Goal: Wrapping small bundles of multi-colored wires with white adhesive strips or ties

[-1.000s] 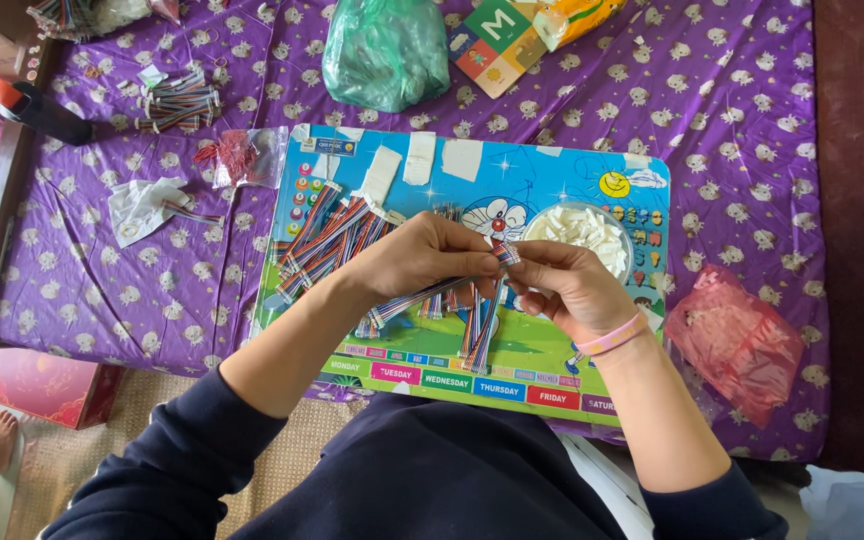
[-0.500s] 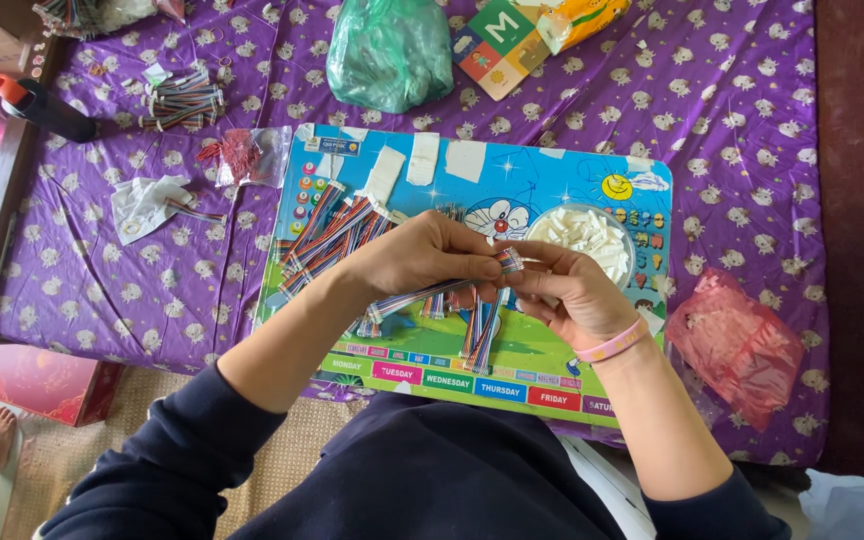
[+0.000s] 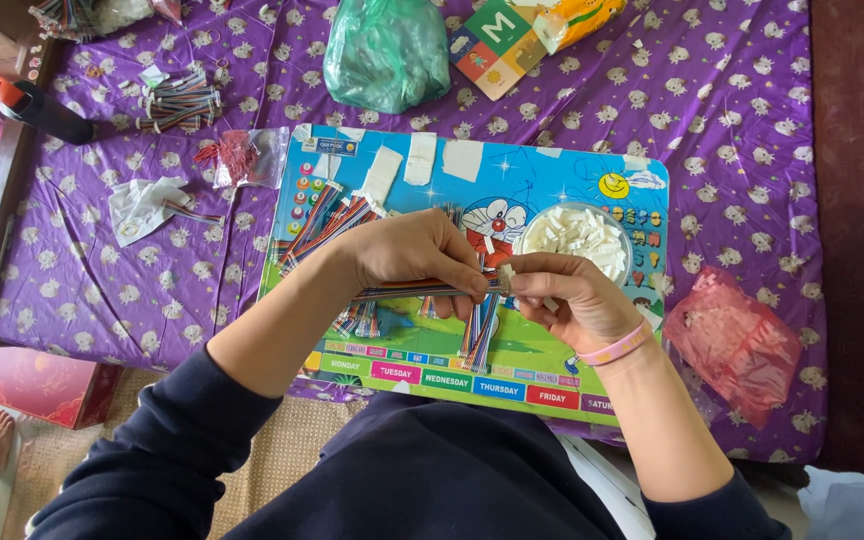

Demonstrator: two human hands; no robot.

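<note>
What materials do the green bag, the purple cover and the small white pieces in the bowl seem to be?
Green bag: thin glossy plastic film, crinkled and translucent. Purple cover: probably woven cloth, matte, printed, lying soft. White pieces: likely hard moulded plastic, opaque; too small to be sure.

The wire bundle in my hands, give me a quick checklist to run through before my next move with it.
1. Left hand grip on the striped wire bundle: ok, fingers closed around it.
2. Right hand grip on the small white connector: ok, pinched at the fingertips.
3. Wire ends meeting the connector: cannot tell, too small.
4. Bowl of white connectors close by: ok, just beyond the right hand.
5. More wire bundles on the colourful board: ok, lying at its left.
6. Red plastic bag apart from the hands: ok.
</note>
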